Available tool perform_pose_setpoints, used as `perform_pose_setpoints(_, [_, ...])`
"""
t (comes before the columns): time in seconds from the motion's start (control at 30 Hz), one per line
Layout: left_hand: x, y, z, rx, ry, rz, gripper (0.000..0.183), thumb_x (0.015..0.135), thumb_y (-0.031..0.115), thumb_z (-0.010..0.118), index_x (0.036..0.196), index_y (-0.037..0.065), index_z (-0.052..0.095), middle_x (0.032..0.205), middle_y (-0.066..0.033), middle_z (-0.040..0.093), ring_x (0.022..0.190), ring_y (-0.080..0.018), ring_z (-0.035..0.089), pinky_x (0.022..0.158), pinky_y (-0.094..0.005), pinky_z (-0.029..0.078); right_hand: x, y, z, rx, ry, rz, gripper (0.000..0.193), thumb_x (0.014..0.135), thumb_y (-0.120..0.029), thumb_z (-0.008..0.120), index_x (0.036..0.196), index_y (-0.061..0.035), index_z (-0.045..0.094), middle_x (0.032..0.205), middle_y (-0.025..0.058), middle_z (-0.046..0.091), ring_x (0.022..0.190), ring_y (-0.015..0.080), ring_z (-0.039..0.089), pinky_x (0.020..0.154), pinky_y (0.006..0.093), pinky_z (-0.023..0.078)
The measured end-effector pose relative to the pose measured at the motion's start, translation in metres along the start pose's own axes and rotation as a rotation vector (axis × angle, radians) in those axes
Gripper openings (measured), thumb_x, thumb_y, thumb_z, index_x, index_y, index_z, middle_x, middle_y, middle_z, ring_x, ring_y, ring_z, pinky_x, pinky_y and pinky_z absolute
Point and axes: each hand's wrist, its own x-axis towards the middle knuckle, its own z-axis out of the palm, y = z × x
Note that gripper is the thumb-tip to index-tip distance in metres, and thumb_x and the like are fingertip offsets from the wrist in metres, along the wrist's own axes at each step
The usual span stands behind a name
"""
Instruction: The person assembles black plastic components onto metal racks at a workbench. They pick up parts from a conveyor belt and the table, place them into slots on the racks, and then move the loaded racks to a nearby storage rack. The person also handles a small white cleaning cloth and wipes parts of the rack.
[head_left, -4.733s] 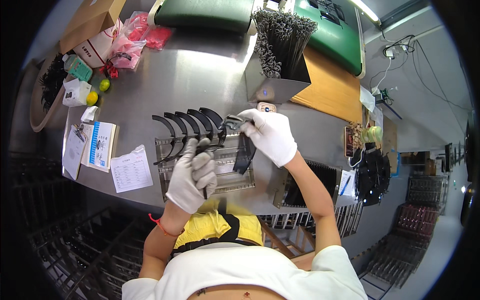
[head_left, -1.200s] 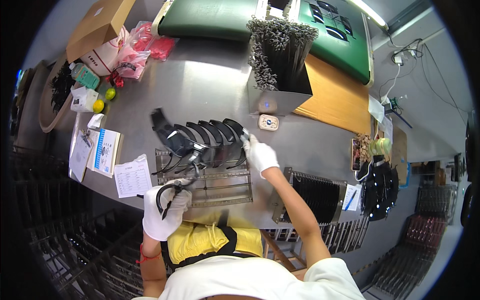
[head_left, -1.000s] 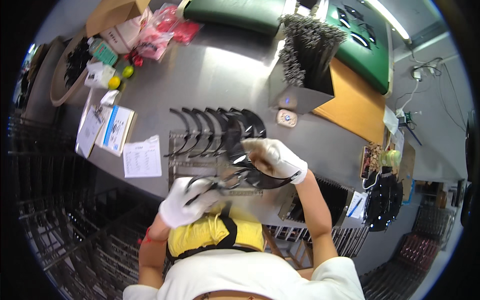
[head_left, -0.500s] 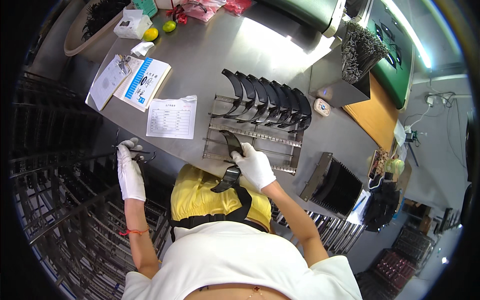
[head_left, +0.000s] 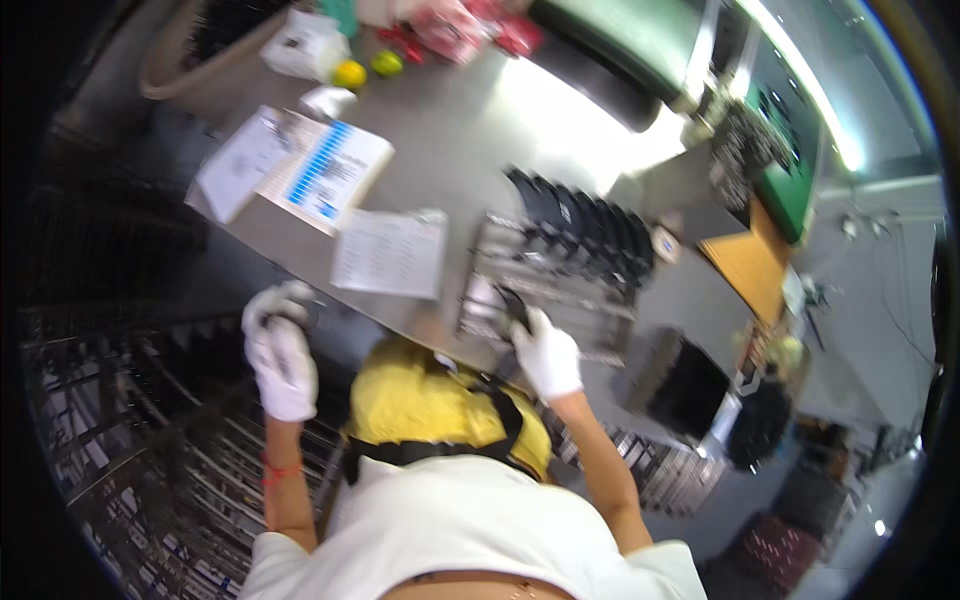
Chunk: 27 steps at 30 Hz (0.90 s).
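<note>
A grey metal bench [head_left: 470, 130] fills the middle of the view, catching a bright glare near its far edge. Beyond that edge lies a green surface [head_left: 790, 130] with a strip light [head_left: 810, 90] above it. Left of the bench and lower stand dark wire racks [head_left: 130, 440]. To the right of the bench, the floor [head_left: 880, 330] is pale grey.

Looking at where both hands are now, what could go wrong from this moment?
1. The right hand holds a black curved part at the near end of the wire rack, close to the table edge; the part or the rack might slip off.
2. The left hand reaches far aside to the metal shelving; with the hands this far apart, watching both may be hard.
3. The picture is blurred, so either grip could be less secure than it looks.
</note>
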Motion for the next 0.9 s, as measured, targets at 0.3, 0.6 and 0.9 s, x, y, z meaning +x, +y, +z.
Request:
perform_pose_setpoints(0.3, [0.166, 0.086, -0.097, 0.817, -0.227, 0.81, 0.01, 0.078, 0.012, 0.059, 0.084, 0.007, 0.053, 0.087, -0.0113, 0.061, 0.076, -0.0291, 0.057, 0.069, -0.0365, 0.045, 0.001, 0.001, 0.02, -0.132, -0.031, 0.139, 0.036, 0.098, -0.036, 0.05, 0.112, -0.0069, 0.064, 0.079, 0.0258, 0.068, 0.077, 0.0445, 0.067, 0.073, 0.0536, 0.053])
perform_pose_setpoints(0.6, [0.447, -0.086, -0.014, 0.695, 0.344, -0.081, 0.071, 0.086, 0.038, 0.061, 0.139, -0.007, 0.046, 0.136, -0.031, 0.051, 0.126, -0.0422, 0.051, 0.107, -0.0458, 0.041, -0.023, -0.003, -0.002, 0.121, 0.086, 0.322, 0.046, 0.098, -0.045, 0.048, 0.114, -0.0071, 0.068, 0.102, 0.0248, 0.069, 0.099, 0.0428, 0.065, 0.087, 0.0478, 0.05])
perform_pose_setpoints(0.9, [0.234, 0.066, 0.272, 0.089, -0.581, 0.604, 0.04, 0.092, 0.018, 0.064, 0.128, 0.003, 0.057, 0.126, -0.0176, 0.061, 0.116, -0.0284, 0.061, 0.099, -0.0375, 0.047, -0.014, 0.037, 0.002, -0.204, 0.025, -0.077, 0.036, 0.097, -0.038, 0.048, 0.09, -0.0114, 0.07, 0.077, 0.0139, 0.07, 0.075, 0.0333, 0.068, 0.069, 0.047, 0.054])
